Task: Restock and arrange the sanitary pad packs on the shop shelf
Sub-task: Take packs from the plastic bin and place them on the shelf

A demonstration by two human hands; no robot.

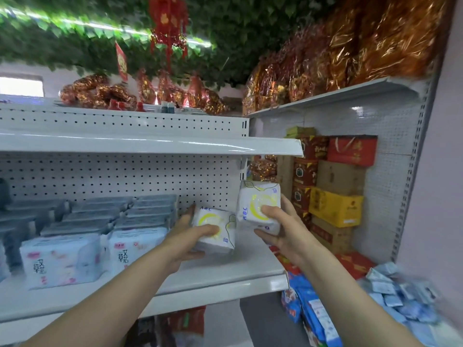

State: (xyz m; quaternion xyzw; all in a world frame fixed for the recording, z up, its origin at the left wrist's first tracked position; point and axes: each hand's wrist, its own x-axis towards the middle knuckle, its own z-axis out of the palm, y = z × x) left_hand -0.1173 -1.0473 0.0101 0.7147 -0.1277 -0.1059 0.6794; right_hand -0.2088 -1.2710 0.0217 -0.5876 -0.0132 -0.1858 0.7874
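My left hand (193,236) grips a white pad pack with a yellow ring (213,227), low over the right end of the white shelf (225,276). To its right my right hand (278,221) holds a second white pack of the same kind (258,204) upright, at the shelf's right edge and slightly higher. Light blue pad packs (62,259) stand at the shelf's front left, with another (135,246) beside them. Behind them lie stacks of grey-blue packs (120,211).
A white shelf board (150,145) hangs close above. To the right stand stacked cartons, yellow (335,209) and red (352,150). A heap of small pale blue packets (400,296) lies at lower right, blue packs (313,314) below the shelf end. Foil-wrapped goods (350,58) fill the top shelves.
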